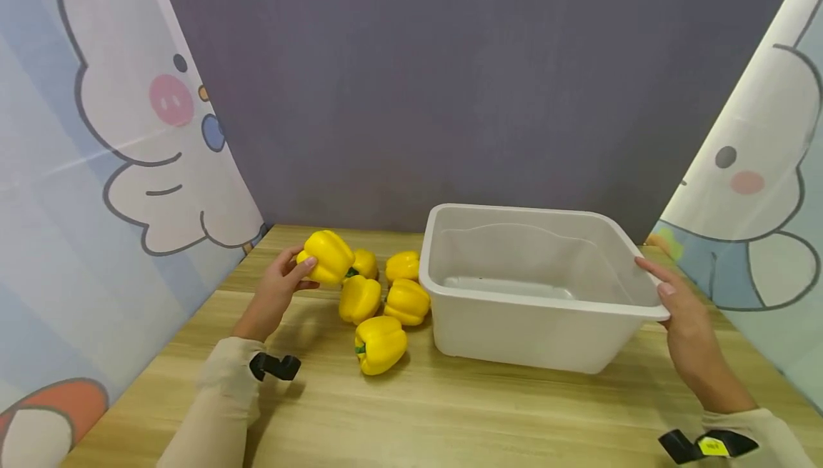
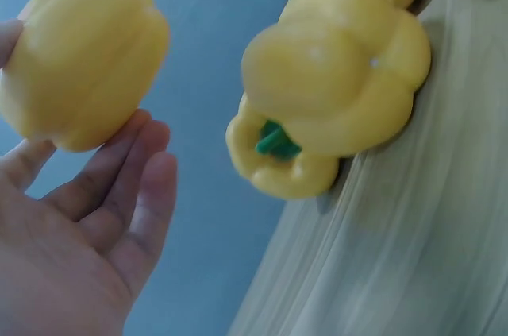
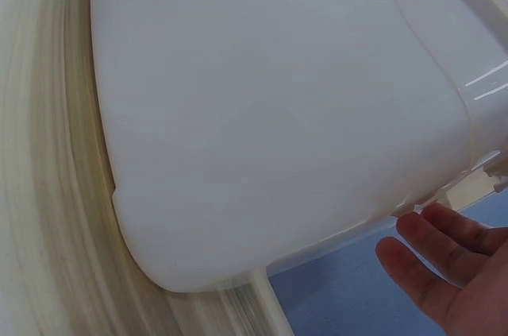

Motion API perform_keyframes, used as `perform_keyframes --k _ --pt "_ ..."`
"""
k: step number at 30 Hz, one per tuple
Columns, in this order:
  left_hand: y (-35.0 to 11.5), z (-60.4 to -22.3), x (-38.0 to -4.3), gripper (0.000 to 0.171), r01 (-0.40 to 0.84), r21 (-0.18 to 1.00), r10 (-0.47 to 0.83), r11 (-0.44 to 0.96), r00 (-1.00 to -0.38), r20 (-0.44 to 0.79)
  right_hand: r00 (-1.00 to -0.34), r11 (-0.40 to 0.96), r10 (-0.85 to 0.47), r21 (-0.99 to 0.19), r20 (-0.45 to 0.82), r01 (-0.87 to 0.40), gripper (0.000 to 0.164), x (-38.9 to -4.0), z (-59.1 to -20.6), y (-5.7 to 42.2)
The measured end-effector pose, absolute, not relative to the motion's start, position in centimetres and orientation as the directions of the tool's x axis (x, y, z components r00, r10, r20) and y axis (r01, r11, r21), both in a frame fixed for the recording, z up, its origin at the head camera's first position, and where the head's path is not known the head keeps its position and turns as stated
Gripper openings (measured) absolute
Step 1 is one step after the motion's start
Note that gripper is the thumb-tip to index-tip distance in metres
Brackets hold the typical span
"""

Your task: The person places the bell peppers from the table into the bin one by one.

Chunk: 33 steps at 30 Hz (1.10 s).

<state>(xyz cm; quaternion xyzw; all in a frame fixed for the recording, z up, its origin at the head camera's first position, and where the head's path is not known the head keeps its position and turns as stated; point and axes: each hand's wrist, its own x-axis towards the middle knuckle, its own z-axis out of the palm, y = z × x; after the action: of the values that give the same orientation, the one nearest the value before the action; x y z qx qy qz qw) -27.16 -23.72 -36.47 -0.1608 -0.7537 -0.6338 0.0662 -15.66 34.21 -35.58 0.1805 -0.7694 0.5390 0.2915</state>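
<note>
My left hand (image 1: pixel 276 288) pinches a yellow bell pepper (image 1: pixel 329 256) between thumb and fingers, raised above the tabletop. The left wrist view shows that bell pepper (image 2: pixel 87 54) close up, with some fingers of the hand (image 2: pixel 79 233) beneath it. Several more yellow bell peppers (image 1: pixel 381 344) lie clustered on the table to its right, some with green stems showing. At the right, my right hand (image 1: pixel 691 332) grips the rim of a white plastic bin (image 1: pixel 514 332), thumb on top. From the right wrist, the fingers (image 3: pixel 429 280) appear under the bin's rim, beside its outer wall (image 3: pixel 262 129).
The bin stands on a wood-grain table (image 1: pixel 463 411), just right of the peppers. A dark grey panel (image 1: pixel 450 82) rises behind the table. Cartoon-printed sheets (image 1: pixel 148 189) flank both sides. Each wrist wears a black strap (image 1: pixel 275 366).
</note>
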Motion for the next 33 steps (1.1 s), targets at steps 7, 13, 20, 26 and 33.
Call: perform_keyframes --k 7,13,20,26,33 --pt "-22.2 -35.9 -28.2 0.048 0.333 0.938 0.158 0.097 -0.936 0.316 -0.758 0.379 0.054 -0.715 0.650 -0.587 0.044 -15.8 -35.6 34.3" --pt "-21.7 -34.7 -28.6 0.055 0.310 0.941 0.212 0.139 -0.937 0.277 -0.757 0.306 0.065 -0.735 0.650 -0.605 0.043 -16.1 -35.6 34.3" --pt "-20.8 -33.9 -29.1 0.057 0.312 0.935 0.204 0.165 -0.939 0.277 -0.758 0.335 0.039 -0.724 0.651 -0.603 0.043 -15.9 -35.6 34.2" --pt "-20.1 -33.4 -29.4 0.056 0.334 0.910 0.198 0.246 -0.936 0.291 -0.758 0.345 0.052 -0.724 0.651 -0.598 0.043 -15.8 -35.3 34.1" --pt "-19.0 -32.8 -29.0 0.052 0.363 0.891 0.239 0.272 -0.923 0.303 -0.767 0.388 0.054 -0.722 0.639 -0.574 0.044 -15.8 -35.7 34.1"
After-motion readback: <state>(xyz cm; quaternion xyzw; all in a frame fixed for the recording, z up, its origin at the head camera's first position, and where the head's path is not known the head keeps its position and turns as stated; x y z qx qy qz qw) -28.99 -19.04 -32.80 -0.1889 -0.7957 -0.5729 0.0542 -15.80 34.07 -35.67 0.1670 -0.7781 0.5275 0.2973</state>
